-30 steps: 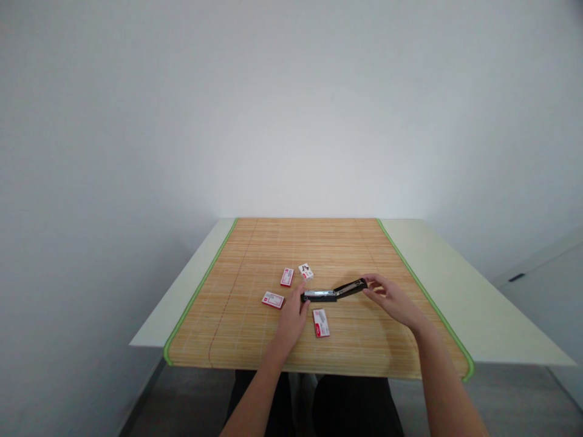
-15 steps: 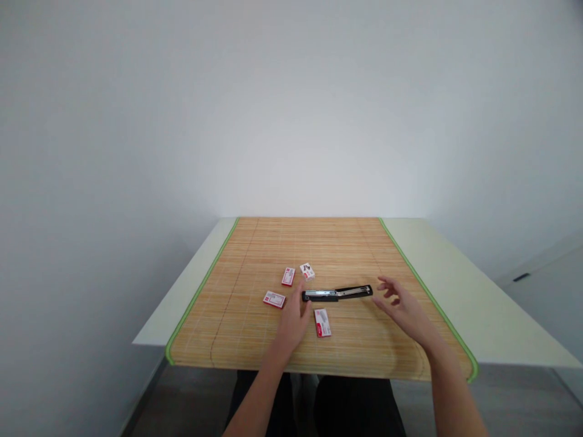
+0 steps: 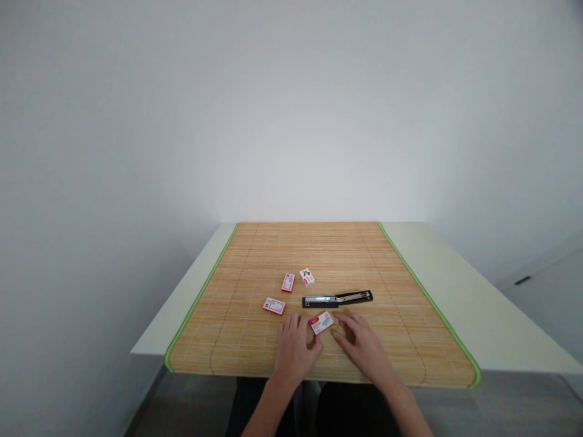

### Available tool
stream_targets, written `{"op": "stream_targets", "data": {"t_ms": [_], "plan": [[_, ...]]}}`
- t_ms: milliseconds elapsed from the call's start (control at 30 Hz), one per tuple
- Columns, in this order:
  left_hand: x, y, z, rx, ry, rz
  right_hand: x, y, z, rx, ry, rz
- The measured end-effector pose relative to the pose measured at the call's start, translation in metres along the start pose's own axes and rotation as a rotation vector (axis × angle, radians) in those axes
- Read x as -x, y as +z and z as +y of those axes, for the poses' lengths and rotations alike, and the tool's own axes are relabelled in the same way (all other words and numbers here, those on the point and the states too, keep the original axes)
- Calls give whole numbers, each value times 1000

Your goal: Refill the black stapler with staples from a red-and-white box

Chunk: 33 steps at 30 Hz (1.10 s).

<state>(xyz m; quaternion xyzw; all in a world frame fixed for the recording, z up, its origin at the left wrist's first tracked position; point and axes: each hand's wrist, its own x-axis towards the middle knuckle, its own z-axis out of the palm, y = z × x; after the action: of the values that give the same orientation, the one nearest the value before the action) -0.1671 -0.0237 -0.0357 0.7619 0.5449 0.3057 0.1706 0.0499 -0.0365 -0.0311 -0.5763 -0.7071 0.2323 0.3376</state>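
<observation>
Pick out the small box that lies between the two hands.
The red-and-white box just in front of the opened stapler, between the left hand and the right hand. The other three boxes lie farther back, apart from both hands.

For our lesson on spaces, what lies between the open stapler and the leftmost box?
In the head view, only mat lies between the open stapler and leftmost box.

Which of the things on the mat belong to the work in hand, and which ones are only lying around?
Belonging to the work:
front box, between the left hand and the right hand
stapler, probably: it lies opened out just beyond that box

Apparently only lying around:
leftmost box
second red-edged box, farther back
white box with a dark picture
</observation>
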Motion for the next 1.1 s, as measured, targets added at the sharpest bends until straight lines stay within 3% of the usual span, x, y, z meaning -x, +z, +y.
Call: {"op": "stream_targets", "data": {"t_ms": [133, 367, 900, 1100], "plan": [[-9, -11, -18, 67, 77, -71, 1, 10, 5, 62, 7, 57], [-10, -17, -32, 213, 61, -119, 0, 13, 5, 62, -23, 57], [-16, -26, -32, 295, 62, -171, -2, 8, 9, 55, -55, 17], [-17, -22, -32, 224, 79, -159, -1, 9, 14, 90, -72, 32]]}}
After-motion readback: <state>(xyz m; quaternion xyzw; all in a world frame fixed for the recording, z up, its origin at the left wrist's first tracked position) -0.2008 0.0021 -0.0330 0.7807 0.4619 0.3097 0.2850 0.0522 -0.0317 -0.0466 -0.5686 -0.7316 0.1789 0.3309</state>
